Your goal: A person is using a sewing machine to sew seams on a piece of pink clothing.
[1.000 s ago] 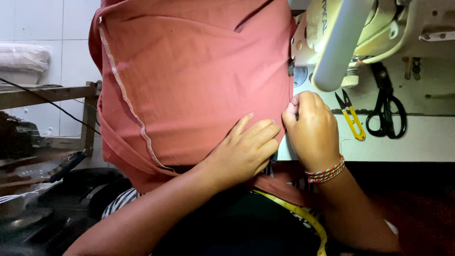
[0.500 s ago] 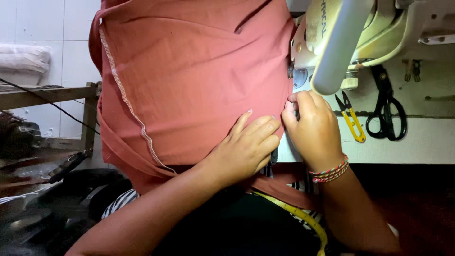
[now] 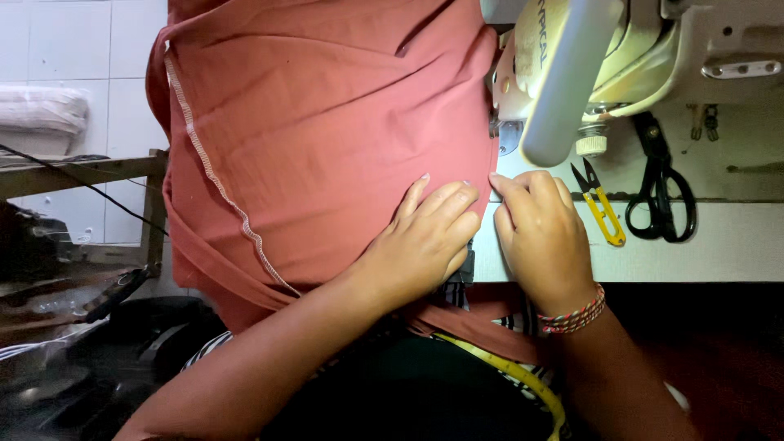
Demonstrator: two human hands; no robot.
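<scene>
A large piece of rust-red fabric point(image 3: 327, 139) lies spread over the sewing table and hangs off its near edge. My left hand point(image 3: 425, 241) presses flat on the cloth near its right edge, fingers together. My right hand point(image 3: 539, 237), with a beaded bracelet on the wrist, pinches the fabric's right edge just below the needle area of the cream sewing machine point(image 3: 588, 65). A white overlock seam point(image 3: 212, 175) runs down the cloth's left part.
Yellow thread snips point(image 3: 603, 208) and black scissors point(image 3: 661, 192) lie on the white table point(image 3: 719, 245) to the right. A yellow measuring tape point(image 3: 523, 380) hangs at my lap. A wooden bench point(image 3: 73, 175) and dark clutter sit at the left.
Both hands have shifted slightly, keeping their hold on the fabric's right edge; the cloth has barely moved.
</scene>
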